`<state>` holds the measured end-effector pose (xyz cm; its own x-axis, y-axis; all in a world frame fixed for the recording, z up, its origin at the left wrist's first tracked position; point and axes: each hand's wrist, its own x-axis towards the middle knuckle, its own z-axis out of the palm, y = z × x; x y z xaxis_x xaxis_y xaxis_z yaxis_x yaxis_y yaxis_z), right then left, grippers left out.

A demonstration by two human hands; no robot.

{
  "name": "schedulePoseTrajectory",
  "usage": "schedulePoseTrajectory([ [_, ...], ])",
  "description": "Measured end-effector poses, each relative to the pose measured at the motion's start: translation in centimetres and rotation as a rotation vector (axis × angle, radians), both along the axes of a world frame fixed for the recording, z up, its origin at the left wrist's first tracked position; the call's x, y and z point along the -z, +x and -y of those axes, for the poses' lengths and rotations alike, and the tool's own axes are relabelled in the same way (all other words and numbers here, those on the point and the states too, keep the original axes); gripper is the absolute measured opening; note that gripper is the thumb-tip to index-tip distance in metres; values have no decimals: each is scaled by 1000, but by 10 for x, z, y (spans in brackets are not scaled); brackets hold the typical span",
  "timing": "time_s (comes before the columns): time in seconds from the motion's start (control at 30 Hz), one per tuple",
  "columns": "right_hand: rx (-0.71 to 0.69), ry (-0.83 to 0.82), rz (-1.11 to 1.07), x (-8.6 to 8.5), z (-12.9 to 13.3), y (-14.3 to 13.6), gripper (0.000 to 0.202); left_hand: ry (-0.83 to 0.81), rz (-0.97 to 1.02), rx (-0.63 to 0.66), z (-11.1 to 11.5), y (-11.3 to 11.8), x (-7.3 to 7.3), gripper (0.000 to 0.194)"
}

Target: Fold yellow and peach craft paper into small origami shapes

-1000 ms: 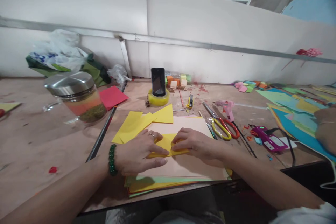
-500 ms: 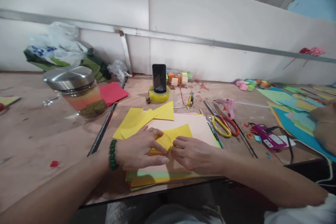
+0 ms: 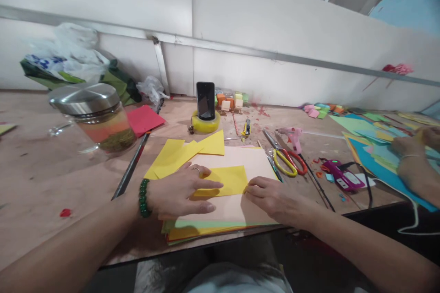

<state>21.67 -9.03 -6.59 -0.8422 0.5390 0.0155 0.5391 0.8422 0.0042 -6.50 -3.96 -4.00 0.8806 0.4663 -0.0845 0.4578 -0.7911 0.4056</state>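
A yellow sheet of paper (image 3: pixel 234 177) lies on a stack of coloured paper (image 3: pixel 230 208) whose top sheet is pale pink. My left hand (image 3: pixel 177 191), with a ring and a green bead bracelet, rests flat on the sheet's left part. Its fingers are spread, the index finger pressing the yellow surface. At the sheet's lower right corner, my right hand (image 3: pixel 270 196) has its fingertips closed together on the edge; the exact grip is partly hidden. More yellow pieces (image 3: pixel 175 155) overlap just beyond my left hand.
Scissors (image 3: pixel 283 155), a pink glue gun (image 3: pixel 292 137) and a purple power strip (image 3: pixel 343 176) lie to the right. Behind stands a phone (image 3: pixel 205 100) against a tape roll (image 3: pixel 206 123). A glass tea jar (image 3: pixel 103 123) is at left. Another person's hands (image 3: pixel 414 155) work at far right.
My right hand has slid right along the yellow sheet to its corner. The sheet now lies flatter, its near edge straight. My left index finger has stretched out over it.
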Motion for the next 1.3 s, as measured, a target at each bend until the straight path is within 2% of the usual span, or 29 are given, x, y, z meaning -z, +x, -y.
schedulePoseTrajectory([
  [0.13,-2,1,21,0,2,0,23,85,-31,-25,9,7,1,54],
  [0.27,34,5,52,0,3,-2,22,139,-131,-45,23,12,3,68],
  [0.5,101,-43,38,6,7,1,23,248,-214,-111,43,-8,2,70],
  [0.63,151,-94,100,-1,4,-5,22,290,-247,-148,54,-19,2,73],
  [0.73,190,-102,196,-12,1,-21,18,308,-240,-145,57,-18,0,70],
  [0.87,61,-30,195,-16,-4,-46,20,319,-222,-143,56,-10,-7,60],
  [0.97,-19,4,229,-10,-4,-48,16,289,-231,-144,57,-9,-8,62],
  [1.1,15,29,238,-1,1,-27,10,277,-247,-178,64,-17,2,71],
  [1.2,94,25,206,3,7,-9,9,302,-229,-205,70,-21,17,77],
  [1.3,163,18,165,7,13,1,12,355,-175,-241,75,-26,31,75],
])
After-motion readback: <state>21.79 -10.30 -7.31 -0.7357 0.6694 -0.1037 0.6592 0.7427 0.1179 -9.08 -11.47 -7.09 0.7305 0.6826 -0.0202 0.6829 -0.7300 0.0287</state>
